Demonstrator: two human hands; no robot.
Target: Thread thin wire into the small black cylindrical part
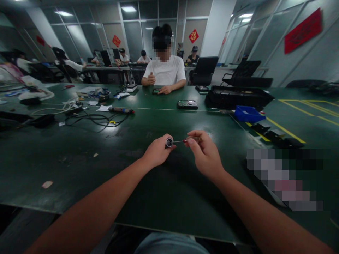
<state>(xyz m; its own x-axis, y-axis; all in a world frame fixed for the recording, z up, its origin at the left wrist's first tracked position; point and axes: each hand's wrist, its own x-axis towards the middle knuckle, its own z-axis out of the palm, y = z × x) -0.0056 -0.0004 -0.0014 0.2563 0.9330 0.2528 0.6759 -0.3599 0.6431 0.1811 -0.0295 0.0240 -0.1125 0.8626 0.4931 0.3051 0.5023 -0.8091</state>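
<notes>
My left hand (159,150) is closed around a small dark cylindrical object (169,142). Its round, silver-rimmed end faces me, and most of its body is hidden in my palm. Between thumb and fingers, my right hand (205,151) grips a screwdriver (194,139) with a brownish handle and a red collar. The thin metal shaft points left and its tip reaches the rim of the cylinder; whether it touches is too small to tell. Both hands are above the green table (159,190), near its middle.
Ahead lies a hard drive (188,104). A pen-shaped tool (121,110) and black cables (97,120) are to the left. On the right are a blue bin (249,114), a black tray (238,97) and a blurred-out object (280,180). Opposite sits a person (165,70).
</notes>
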